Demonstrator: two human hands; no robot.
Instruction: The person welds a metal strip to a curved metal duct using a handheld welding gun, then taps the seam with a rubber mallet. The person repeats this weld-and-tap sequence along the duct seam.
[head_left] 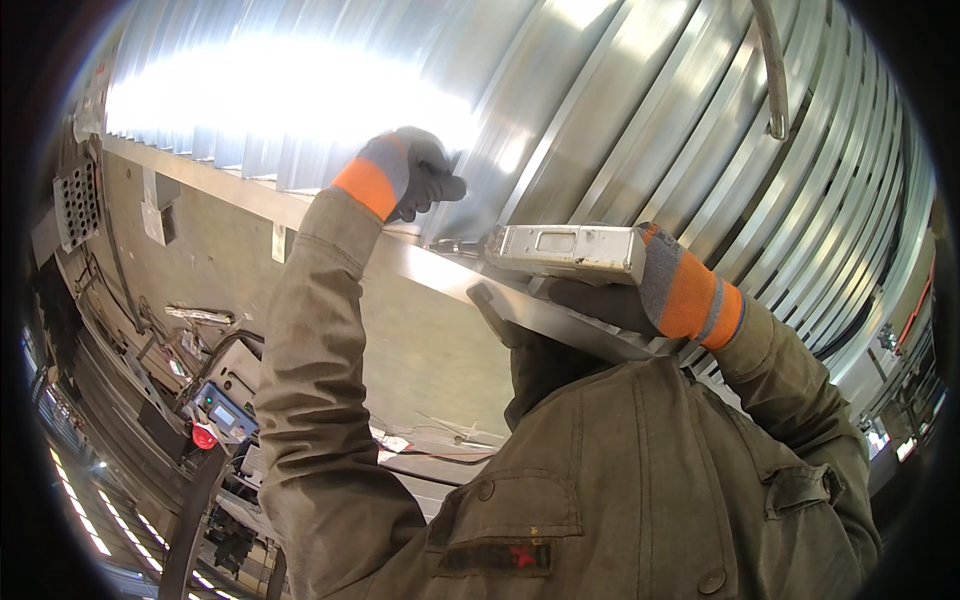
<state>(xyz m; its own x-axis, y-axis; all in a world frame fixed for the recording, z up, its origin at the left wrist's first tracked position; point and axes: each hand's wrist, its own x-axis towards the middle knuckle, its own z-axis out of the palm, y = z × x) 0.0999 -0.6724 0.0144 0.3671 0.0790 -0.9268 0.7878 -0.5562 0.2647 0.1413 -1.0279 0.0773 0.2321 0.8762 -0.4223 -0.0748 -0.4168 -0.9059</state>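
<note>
My right hand (672,280), in a grey and orange glove, is wrapped around a white, boxy hand tool (570,252) with a narrow metal nozzle. The nozzle points left, close to a bright metal edge strip (440,272). My left hand (420,176), gloved alike, is curled just beyond the nozzle, beside the ribbed metal panels (540,130). Whether its bent fingers pinch anything small is hidden. A strong white glare washes out the panels left of this hand.
A dark hose or cable end (775,100) hangs over the slats at the upper right. A blue device with a small screen (225,413) sits at the lower left, near a red object (204,436). A perforated metal plate (78,207) stands at the far left.
</note>
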